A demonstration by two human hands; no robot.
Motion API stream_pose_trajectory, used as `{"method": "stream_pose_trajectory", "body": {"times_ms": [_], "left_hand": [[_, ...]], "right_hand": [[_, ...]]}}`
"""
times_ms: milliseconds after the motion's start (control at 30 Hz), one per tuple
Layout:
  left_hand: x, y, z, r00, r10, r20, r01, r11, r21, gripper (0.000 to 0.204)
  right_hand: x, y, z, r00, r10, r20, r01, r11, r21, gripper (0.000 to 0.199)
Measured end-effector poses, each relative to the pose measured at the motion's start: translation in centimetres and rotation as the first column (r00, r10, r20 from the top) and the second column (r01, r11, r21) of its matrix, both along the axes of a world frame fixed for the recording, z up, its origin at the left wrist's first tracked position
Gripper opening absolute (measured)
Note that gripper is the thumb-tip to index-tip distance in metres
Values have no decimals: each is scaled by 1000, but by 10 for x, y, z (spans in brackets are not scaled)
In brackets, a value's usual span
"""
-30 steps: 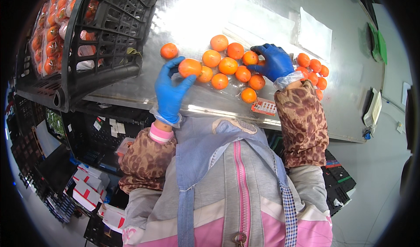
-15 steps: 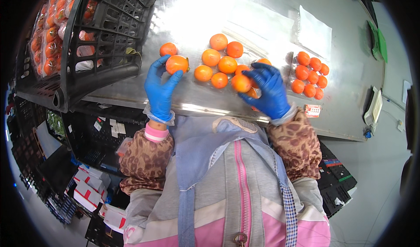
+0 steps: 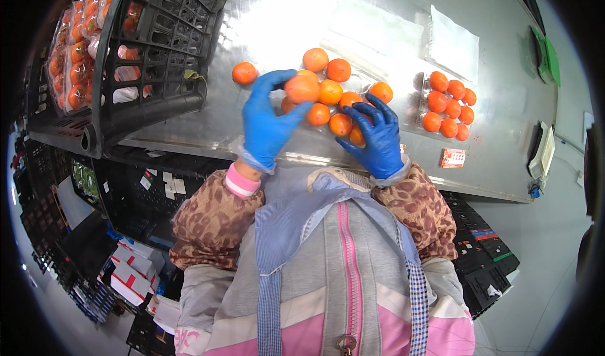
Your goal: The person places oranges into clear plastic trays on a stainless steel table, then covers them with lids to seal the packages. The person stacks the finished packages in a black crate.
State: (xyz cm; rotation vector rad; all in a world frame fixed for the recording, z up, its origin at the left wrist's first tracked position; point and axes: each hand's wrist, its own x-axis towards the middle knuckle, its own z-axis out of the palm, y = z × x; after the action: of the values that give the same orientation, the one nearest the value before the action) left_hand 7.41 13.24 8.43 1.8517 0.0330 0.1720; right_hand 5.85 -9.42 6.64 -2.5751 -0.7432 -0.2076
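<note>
A round orange persimmon (image 3: pixel 302 86) is in my left hand (image 3: pixel 270 123), the blue-gloved thumb and fingers closed around it above the left part of a group of persimmons. That group sits on a clear plastic tray, mostly hidden under the fruit. At the group's right side, my right hand (image 3: pixel 376 134), also gloved in blue, curls its fingers and thumb around a persimmon (image 3: pixel 357 135) at the near edge. Another persimmon (image 3: pixel 340 125) lies just left of its fingertips. A single persimmon (image 3: pixel 244 73) rests on the metal table to the left.
A second clear tray (image 3: pixel 421 107) of persimmons lies to the right on the metal table (image 3: pixel 498 135). Behind are clear plastic trays and a white packet (image 3: pixel 452 44). A black crate (image 3: pixel 161 47) with packed fruit stands left. A small red-and-white label (image 3: pixel 453 158) lies near the front edge.
My left hand has carried its persimmon right, over the group. My right hand has let go of one persimmon at the near side and shifted slightly toward me.
</note>
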Motion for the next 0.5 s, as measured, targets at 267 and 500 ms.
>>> {"method": "stream_pose_trajectory", "body": {"times_ms": [267,500], "left_hand": [[54,-67,-12,864,-476,165,387,837,388,40],[81,-82,-28,748,-647,-148,534,454,714,40]], "right_hand": [[-2,-36,14,975,-210,69,193,962,193,41],[-13,-46,8,953,-296,57,276,932,233,36]]}}
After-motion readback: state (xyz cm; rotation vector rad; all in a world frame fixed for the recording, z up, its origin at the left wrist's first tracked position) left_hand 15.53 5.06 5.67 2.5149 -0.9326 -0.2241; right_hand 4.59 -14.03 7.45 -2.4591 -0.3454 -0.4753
